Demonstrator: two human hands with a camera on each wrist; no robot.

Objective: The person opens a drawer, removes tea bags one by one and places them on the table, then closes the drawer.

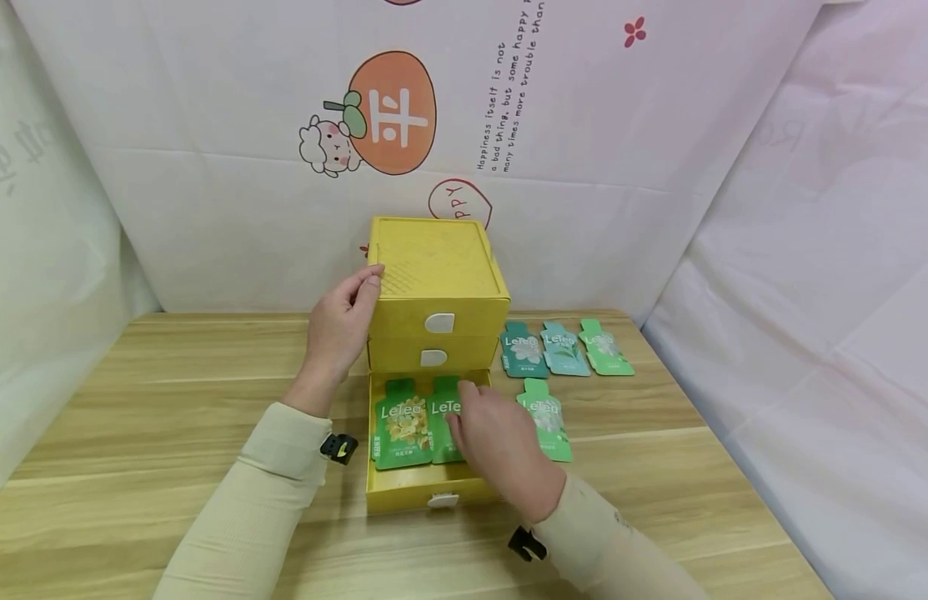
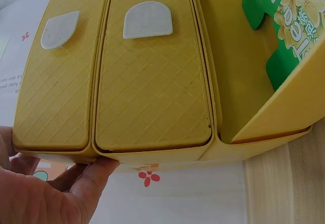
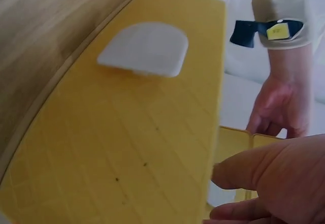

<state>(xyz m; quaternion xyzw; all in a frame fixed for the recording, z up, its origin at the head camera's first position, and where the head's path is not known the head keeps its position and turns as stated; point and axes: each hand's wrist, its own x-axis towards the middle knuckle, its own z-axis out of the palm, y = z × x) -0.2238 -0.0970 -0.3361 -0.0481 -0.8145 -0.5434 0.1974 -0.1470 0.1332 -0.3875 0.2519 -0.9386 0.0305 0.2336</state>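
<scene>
A yellow drawer box (image 1: 441, 250) with white tabs stands on the table, its bottom drawer (image 1: 403, 500) pulled out. My left hand (image 1: 339, 321) holds the box's upper left edge. In the left wrist view, the thumb and fingers (image 2: 99, 176) lie along that side. Two green LeTea packets lie side by side in the drawer: a packet with yellow flowers (image 1: 407, 425) and a second packet (image 1: 443, 437), partly covered by my right hand (image 1: 504, 437). Its thumb and index finger stand apart over that packet. The drawer front hides the other fingertips in the right wrist view.
Right of the box lie a dark teal packet (image 1: 524, 358), a pale blue packet (image 1: 564, 354) and a light green packet (image 1: 606, 354) in a row. Another light green packet (image 1: 551, 421) lies beside the drawer. A printed white cloth (image 1: 268, 225) hangs behind the table (image 1: 171, 433).
</scene>
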